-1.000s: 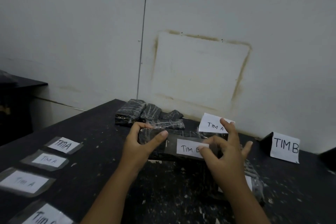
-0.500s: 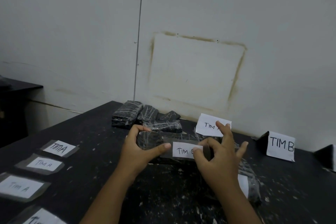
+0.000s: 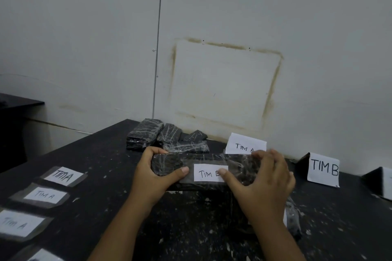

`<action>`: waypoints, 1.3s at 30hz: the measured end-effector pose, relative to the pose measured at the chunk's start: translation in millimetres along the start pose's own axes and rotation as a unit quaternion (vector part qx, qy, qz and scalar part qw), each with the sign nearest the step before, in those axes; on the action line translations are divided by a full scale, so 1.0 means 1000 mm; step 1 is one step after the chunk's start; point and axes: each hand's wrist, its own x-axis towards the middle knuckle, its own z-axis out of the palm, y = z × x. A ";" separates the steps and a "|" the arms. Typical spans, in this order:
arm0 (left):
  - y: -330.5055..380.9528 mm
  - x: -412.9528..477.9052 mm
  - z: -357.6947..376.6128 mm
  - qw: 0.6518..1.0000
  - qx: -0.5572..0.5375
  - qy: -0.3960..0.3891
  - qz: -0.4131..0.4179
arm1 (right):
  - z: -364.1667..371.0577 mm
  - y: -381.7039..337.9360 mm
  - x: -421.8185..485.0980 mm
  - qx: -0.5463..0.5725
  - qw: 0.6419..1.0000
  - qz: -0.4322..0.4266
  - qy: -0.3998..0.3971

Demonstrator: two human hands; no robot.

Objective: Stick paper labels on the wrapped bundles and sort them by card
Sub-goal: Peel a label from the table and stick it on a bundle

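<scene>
A dark wrapped bundle (image 3: 169,164) is held just above the black worktop (image 3: 95,154), in the middle of the view, long side turned toward the camera. On its near face sits a white paper label (image 3: 209,172) under a strip of clear tape; it reads "TIM B", though the last letter is partly covered by a thumb. The left hand (image 3: 154,178) is closed around the bundle's left end, thumb on the front face and fingers over the top. The right hand (image 3: 263,184) grips the right end, its thumb pressing the label's right edge and its fingers curled over the top, hiding that end of the bundle.

Behind the bundle, toward the wall, lies a heap of unlabelled bundles (image 3: 146,135) wrapped in the same shiny film (how many cannot be counted with certainty). Just right of them stands a folded card (image 3: 244,144) reading "TIM A", its lower right corner hidden by the right hand. Farther right a second card (image 3: 323,168) reads "TIM B", and at the frame's edge a third card (image 3: 381,182) is cut off, its writing out of view.

Along the worktop's left side lies a row of taped labels (image 3: 44,195), each reading "TIM A"; the nearest one is cut off at the bottom edge. Under the right wrist another bundle (image 3: 293,218) is mostly hidden, a sliver of white paper showing on it.
</scene>
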 end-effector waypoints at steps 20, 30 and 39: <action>0.010 -0.013 0.014 0.984 0.130 0.116 0.039 | -0.005 -0.020 -0.009 0.020 0.995 0.089 -0.043; 0.005 -0.012 0.011 0.986 0.112 0.115 0.048 | -0.005 -0.009 -0.003 0.148 0.986 0.073 -0.003; 0.006 -0.016 0.019 0.984 0.108 0.124 0.064 | -0.002 -0.027 -0.013 -0.068 0.995 0.069 -0.015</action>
